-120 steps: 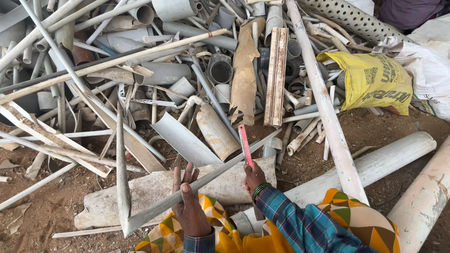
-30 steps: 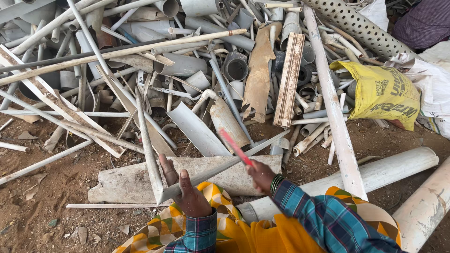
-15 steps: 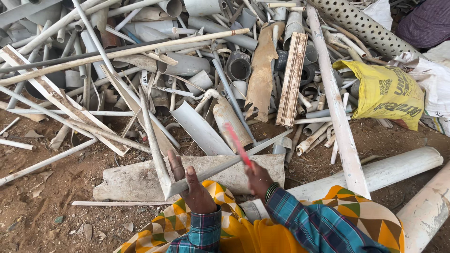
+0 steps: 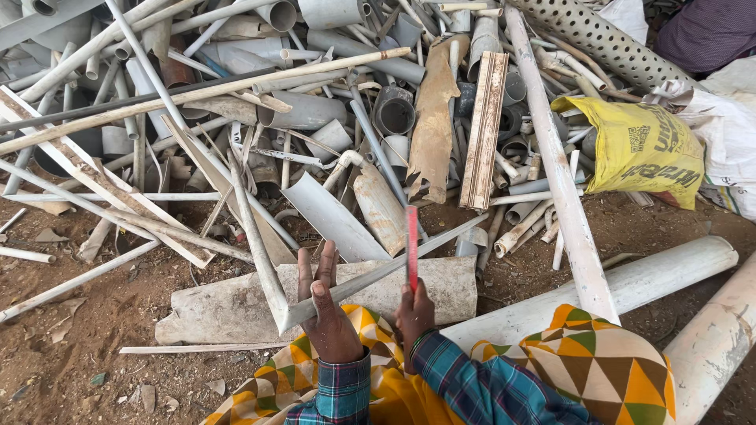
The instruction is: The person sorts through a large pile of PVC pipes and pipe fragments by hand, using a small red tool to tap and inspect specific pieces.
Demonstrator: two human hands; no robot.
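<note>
My left hand [image 4: 327, 319] presses, fingers spread, on a long grey angled plastic strip [image 4: 378, 275] that lies across a flat, dusty white slab [image 4: 236, 311]. My right hand [image 4: 413, 315] has its grip clamped on a thin red blade [image 4: 411, 248] held upright just above the strip. Beyond lies a heap of cut grey pipes [image 4: 315, 110] on reddish bare earth [image 4: 71, 354], with a crumpled yellow sack [image 4: 642, 149].

Red blade [image 4: 411, 248] now upright in the right hand [image 4: 414, 313] (tilted leftward half a second ago), left hand [image 4: 324, 311] higher on the angled grey strip [image 4: 370, 277], fingers spread, view shifted slightly down and left
</note>
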